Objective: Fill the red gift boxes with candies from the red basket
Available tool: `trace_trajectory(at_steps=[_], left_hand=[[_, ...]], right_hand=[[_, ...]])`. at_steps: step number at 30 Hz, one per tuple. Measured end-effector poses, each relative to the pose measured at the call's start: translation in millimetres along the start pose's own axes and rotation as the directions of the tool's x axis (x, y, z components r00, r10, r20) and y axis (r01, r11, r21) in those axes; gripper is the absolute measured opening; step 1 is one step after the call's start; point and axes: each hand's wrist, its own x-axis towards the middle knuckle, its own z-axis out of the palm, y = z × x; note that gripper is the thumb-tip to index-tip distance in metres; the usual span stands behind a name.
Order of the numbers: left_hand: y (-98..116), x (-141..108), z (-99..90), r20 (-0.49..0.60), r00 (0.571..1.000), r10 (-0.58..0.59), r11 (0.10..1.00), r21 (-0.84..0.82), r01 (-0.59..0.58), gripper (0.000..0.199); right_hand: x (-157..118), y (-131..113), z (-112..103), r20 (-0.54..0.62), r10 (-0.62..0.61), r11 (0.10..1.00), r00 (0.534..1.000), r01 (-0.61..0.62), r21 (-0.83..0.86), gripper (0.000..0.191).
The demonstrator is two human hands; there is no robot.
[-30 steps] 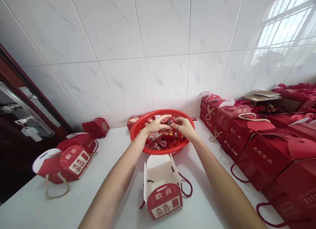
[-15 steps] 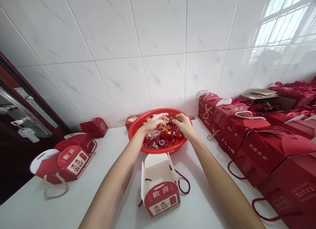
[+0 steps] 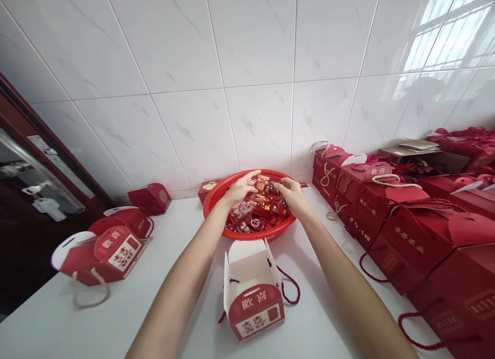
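Observation:
A round red plastic basket (image 3: 209,200) holds a heap of wrapped candies (image 3: 263,208), mostly red with gold and some dark wrappers. Over its left side is my left hand (image 3: 242,192), fingers spread apart and nothing visible in them. My right hand (image 3: 293,195) reaches in from the right, thumb and fingers pinched on a small wrapped candy (image 3: 276,185); the fingers partly cover it. In front of the basket, between my forearms, stands a red gift box (image 3: 255,310) with its top open. Its white inside shows, and a dark red cord handle loops out at the right.
Several red gift boxes (image 3: 112,256) with rope handles stand at the left of the white table (image 3: 154,317). A long row of red boxes (image 3: 402,235) lines the right side. Behind the basket rises a tiled wall (image 3: 259,121). A door with keys (image 3: 48,201) is at far left.
My left hand's fingers have spread wider and shifted slightly left. My right hand has drawn back a little from the middle of the candies. The view has shifted slightly.

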Motion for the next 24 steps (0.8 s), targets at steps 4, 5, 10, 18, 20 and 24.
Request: trace_trajectory(at_steps=[4,5,10,18,20,24], left_hand=[[-0.1,1.7,-1.4,-0.006,1.000,-0.008,1.000,0.004,0.008,0.075],[-0.2,2.2,-2.1,0.006,1.000,-0.017,1.000,0.004,0.017,0.072],[-0.7,3.2,-3.5,0.101,0.992,-0.075,0.997,0.004,0.075,0.062],[0.8,-1.8,-0.6,0.148,0.987,-0.064,0.997,0.060,0.056,0.060],[1.0,-1.6,-0.3,0.139,0.990,-0.034,0.999,0.023,0.031,0.059],[0.3,-0.5,1.2,0.012,0.999,0.046,0.998,-0.031,-0.046,0.056]], right_hand=[[0.1,0.0,-0.4,0.023,-0.001,1.000,1.000,0.000,0.019,0.033],[0.2,0.3,-0.5,0.029,-0.001,1.000,1.000,0.001,0.021,0.033],[0.4,2.1,-0.6,0.057,0.001,1.000,0.998,-0.002,0.013,0.033],[-2.0,-0.8,-1.0,0.056,-0.020,1.000,0.998,0.020,-0.016,0.030],[-2.0,-0.8,-1.4,0.041,-0.026,0.999,0.999,0.028,-0.036,0.031],[0.0,0.5,-1.5,0.021,-0.029,0.999,0.999,0.029,-0.016,0.037]])
